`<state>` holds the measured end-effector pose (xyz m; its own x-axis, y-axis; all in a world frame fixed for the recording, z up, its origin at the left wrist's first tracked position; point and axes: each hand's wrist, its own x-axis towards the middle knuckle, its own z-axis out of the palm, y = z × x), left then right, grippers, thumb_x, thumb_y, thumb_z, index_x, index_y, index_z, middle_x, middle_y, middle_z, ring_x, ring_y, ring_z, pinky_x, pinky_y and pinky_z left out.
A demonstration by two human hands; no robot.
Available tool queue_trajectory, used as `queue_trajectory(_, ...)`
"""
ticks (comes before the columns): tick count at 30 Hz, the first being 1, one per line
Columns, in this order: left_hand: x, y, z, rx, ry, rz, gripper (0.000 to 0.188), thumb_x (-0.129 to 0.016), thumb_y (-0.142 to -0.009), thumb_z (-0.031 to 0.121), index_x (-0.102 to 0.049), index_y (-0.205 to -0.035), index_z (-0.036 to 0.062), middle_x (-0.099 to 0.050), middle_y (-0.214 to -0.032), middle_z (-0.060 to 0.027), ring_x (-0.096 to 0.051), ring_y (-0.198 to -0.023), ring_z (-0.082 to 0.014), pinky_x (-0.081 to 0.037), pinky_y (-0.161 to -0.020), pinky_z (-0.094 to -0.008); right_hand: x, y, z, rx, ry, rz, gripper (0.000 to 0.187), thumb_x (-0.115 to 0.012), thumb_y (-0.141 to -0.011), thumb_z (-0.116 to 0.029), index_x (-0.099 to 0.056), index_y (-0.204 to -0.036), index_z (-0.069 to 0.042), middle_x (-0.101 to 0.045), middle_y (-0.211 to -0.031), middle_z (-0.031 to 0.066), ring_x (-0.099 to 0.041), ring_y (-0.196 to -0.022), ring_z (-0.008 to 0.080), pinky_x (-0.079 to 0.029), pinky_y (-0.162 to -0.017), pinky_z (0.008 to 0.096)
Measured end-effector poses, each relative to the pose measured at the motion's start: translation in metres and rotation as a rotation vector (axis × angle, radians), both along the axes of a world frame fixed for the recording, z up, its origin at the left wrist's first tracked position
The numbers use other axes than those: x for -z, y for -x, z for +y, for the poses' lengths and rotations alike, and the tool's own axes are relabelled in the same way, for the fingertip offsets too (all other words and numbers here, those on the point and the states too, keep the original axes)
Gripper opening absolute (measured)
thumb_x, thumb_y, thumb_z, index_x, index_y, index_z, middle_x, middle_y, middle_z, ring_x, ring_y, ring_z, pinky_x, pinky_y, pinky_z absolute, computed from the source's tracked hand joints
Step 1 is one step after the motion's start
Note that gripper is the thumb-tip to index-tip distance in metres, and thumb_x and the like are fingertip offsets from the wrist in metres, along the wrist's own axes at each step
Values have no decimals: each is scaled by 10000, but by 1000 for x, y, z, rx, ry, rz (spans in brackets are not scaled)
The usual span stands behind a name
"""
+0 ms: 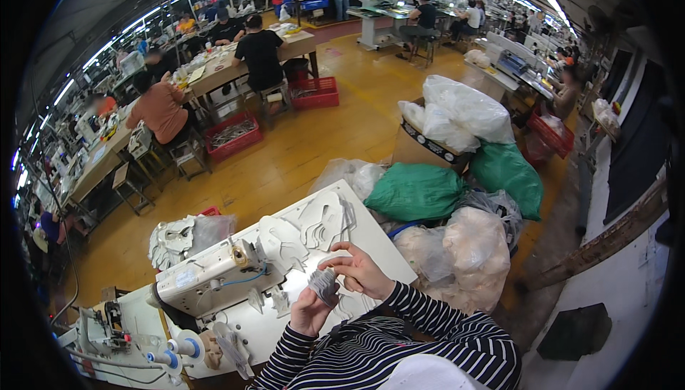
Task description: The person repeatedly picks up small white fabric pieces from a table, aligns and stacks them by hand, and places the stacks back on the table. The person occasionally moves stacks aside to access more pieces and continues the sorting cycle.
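Note:
My left hand (309, 313) is closed around a small fanned stack of grey cut pieces (324, 284), held up over the white table (385, 254). From the right, my right hand (362, 274) reaches to the top of the same stack. Its thumb and fingers pinch at the upper edge, while one finger sticks out above. Exactly how many layers the pinch takes is too small to tell. Beyond my hands lie flat white cut pieces (322, 220), some in piles. A white sewing machine (210, 276) stands to the left of my hands.
Thread cones (187, 347) stand at the table's lower left. Green sacks (417, 191) and clear bags of pale pieces (477, 244) crowd the table's right side. A bag of white pieces (171, 241) sits behind the machine. Red crates (233, 133) and seated people are farther off.

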<state>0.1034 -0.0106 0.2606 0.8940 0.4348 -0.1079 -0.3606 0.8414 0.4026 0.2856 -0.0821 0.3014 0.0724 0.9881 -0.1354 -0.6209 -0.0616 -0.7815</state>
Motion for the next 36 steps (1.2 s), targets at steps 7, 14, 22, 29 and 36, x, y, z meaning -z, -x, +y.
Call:
queue_trajectory(7,-14,-14,3,189,-172,169,604,-692,-834,180,-412,-1332,-18,-542,-1269,-140,-555,-1119,-239,-462,-922,-344,3,-14,-33,-8,57,160,747,-744,-830,-169,-196,-1338,-176,-456,-1385,190,-533,-639,48,-438,-470,140)
queue_trajectory(14,-8,-30,19,272,-835,375,629,-598,-845,-3,-345,-1420,43,-545,-1270,-149,-539,-1171,-226,-406,-1028,-350,-22,-22,-33,102,-419,-1431,859,-815,-717,-353,-321,-1372,-99,-485,-1317,111,-503,-987,228,-371,-915,372)
queue_trajectory(22,-24,-61,52,-295,-902,473,463,-569,-920,90,-451,-1339,-68,-592,-1241,-112,-524,-1185,-173,-442,-982,-317,-47,-1,-30,-104,-825,-633,389,-786,-784,-209,-514,-1005,-40,-567,-1154,176,-590,-938,237,-482,-833,332)
queue_trajectory(29,-89,-29,42,-409,-381,36,434,-591,-908,155,-484,-1290,-22,-585,-1199,-102,-564,-1087,-173,-445,-933,-307,-14,-36,-26,65,-833,761,476,-686,-849,-448,-455,-944,-43,-596,-1137,261,-646,-872,267,-572,-762,377)
queue_trajectory(36,-84,-33,10,-209,-523,111,542,-621,-885,25,-408,-1378,-49,-544,-1294,-115,-538,-1168,-184,-413,-1013,-313,-15,-20,-6,402,-613,272,899,-804,-757,-330,-199,-1406,-192,-210,-1494,251,-345,-1350,310,-352,-1079,450)
